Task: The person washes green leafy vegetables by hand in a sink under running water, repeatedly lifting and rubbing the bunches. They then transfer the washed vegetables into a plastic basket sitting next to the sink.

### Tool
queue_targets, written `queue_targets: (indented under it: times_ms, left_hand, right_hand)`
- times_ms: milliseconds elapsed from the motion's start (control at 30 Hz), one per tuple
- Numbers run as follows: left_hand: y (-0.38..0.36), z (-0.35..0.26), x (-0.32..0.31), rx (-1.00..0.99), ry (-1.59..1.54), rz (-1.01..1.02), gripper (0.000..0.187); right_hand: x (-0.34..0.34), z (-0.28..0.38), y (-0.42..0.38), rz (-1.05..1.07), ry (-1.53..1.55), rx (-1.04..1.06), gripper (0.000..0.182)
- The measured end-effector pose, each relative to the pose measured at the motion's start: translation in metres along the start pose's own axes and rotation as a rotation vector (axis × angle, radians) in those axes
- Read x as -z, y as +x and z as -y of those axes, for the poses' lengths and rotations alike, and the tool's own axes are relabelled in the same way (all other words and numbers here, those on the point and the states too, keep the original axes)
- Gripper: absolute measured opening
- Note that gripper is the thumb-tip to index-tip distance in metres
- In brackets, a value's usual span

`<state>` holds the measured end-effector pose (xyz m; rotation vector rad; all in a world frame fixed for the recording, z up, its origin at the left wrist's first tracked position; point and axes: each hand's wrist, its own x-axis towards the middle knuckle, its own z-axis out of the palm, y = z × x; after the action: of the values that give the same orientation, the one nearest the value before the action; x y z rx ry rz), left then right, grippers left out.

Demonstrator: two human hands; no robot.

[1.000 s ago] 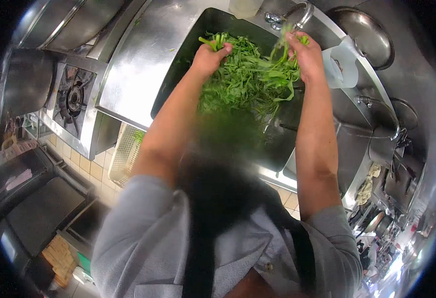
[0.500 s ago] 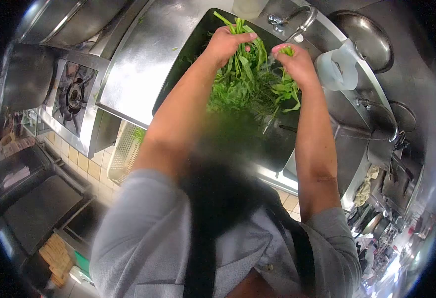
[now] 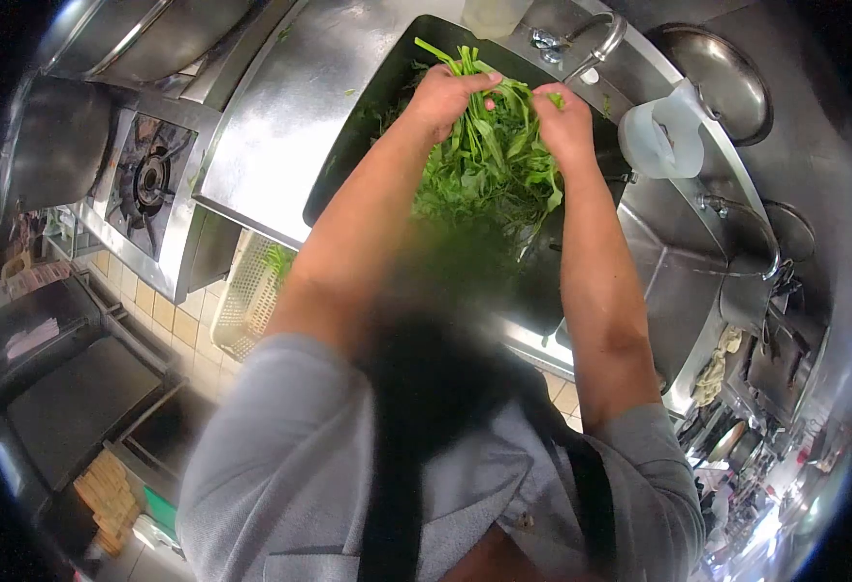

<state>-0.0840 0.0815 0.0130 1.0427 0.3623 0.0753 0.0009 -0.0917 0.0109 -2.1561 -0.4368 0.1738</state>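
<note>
Over a dark, deep tub [image 3: 343, 165] of greens, my left hand [image 3: 448, 97] is closed around a bunch of leafy green vegetable stems [image 3: 479, 131]. The cut stem ends stick up past its fingers, and the leaves hang down. Just to the right, my right hand [image 3: 563, 118] is closed on some leafy greens at the edge of the same bunch. Its fingertips are partly hidden by the leaves. Beneath both hands lies a heap of loose, feathery greens [image 3: 455, 199]. A dark blur covers the near part of the tub.
Right of the tub, a translucent plastic jug [image 3: 654, 136] stands by the faucet [image 3: 600, 48] and the steel sink [image 3: 683, 247]. Steel counter [image 3: 261, 126] and a gas burner [image 3: 151, 181] are on the left. A pale plastic basket [image 3: 246, 296] with some greens sits below the counter.
My right hand has moved left with its greens, up against the bunch in my left hand. My left hand keeps its hold, slightly lower in view.
</note>
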Motion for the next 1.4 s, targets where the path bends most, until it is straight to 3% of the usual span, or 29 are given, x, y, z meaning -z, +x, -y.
queue_targets:
  times_ms: [67,133,200,267,333,367,400,467,500,533,600,667,733,767,800,867,933,1000,1100,1167,1333,1400]
  left_hand:
    - [-0.008,0.0,-0.005,0.013,0.005,-0.009,0.021]
    - [-0.009,0.002,-0.009,0.027,0.009,-0.018,0.02]
    - [-0.005,0.011,-0.006,-0.033,-0.014,-0.134,0.021]
    - [-0.005,0.011,0.005,-0.031,0.008,-0.148,0.023]
    - [-0.01,0.008,0.013,0.058,0.174,-0.332,0.025]
    - [-0.011,0.006,0.019,0.068,0.23,-0.238,0.028]
    - [-0.01,0.01,0.019,0.068,0.23,-0.24,0.028]
    - [-0.005,0.026,0.015,-0.143,0.297,-0.165,0.031]
    - [0.006,0.039,0.016,-0.118,0.299,-0.117,0.033]
    - [0.005,0.037,0.007,-0.117,0.299,-0.113,0.033]
    - [-0.005,0.029,-0.016,-0.057,0.505,-0.127,0.031]
    - [0.004,0.042,-0.026,-0.1,0.656,-0.145,0.029]
    - [0.019,0.061,-0.026,-0.315,0.995,-0.127,0.031]
    - [0.019,0.064,-0.029,-0.155,0.925,-0.13,0.032]
    - [0.014,0.065,-0.029,-0.155,0.925,-0.133,0.032]
    - [0.006,0.063,-0.026,-0.228,0.986,-0.092,0.03]
    - [0.004,0.076,-0.005,-0.244,1.016,-0.07,0.034]
    - [-0.004,0.081,0.012,-0.003,0.992,-0.157,0.042]
    - [-0.005,0.104,0.066,0.056,1.124,-0.1,0.048]
    - [0.002,0.127,0.099,-0.021,1.224,-0.19,0.046]
    - [-0.014,0.04,0.06,0.06,1.01,-0.305,0.033]
    - [-0.011,0.011,0.038,-0.003,0.727,-0.327,0.029]
  right_hand:
    - [0.001,-0.008,0.003,-0.025,0.157,-0.123,0.022]
    - [0.005,-0.004,0.0,-0.019,0.52,-0.34,0.022]
    - [0.019,-0.015,0.002,-0.032,0.56,-0.34,0.02]
    - [0.036,-0.034,0.007,-0.132,0.931,-0.426,0.023]
    - [0.056,-0.033,0.006,-0.16,1.045,-0.392,0.024]
    - [0.064,-0.031,0.005,-0.187,1.157,-0.362,0.025]
    - [0.07,-0.031,0.006,-0.186,1.157,-0.362,0.025]
    - [0.081,-0.03,0.007,-0.192,0.926,-0.251,0.029]
    - [0.077,-0.022,0.007,-0.208,0.657,-0.234,0.034]
    - [0.07,-0.005,0.003,-0.213,0.656,-0.235,0.034]
    - [0.052,0.031,-0.012,0.021,0.182,-0.124,0.032]
    - [0.023,0.027,-0.01,0.089,0.003,0.076,0.035]
    - [0.004,0.028,-0.011,0.112,-0.13,0.214,0.035]
    - [0.0,0.026,-0.008,0.101,-0.19,0.219,0.034]
    - [0.0,0.025,-0.005,0.103,-0.189,0.221,0.034]
    - [0.005,0.022,0.002,-0.054,0.054,0.031,0.032]
    - [0.027,0.034,0.004,-0.016,0.24,-0.139,0.038]
    - [0.036,0.023,0.01,-0.018,0.281,-0.133,0.043]
    - [0.045,0.012,0.012,-0.041,0.287,-0.124,0.044]
    - [0.046,-0.003,0.019,0.007,0.304,-0.096,0.043]
    - [0.043,0.0,0.02,0.081,0.257,-0.04,0.038]
    - [0.043,0.002,0.02,0.11,0.18,0.031,0.034]
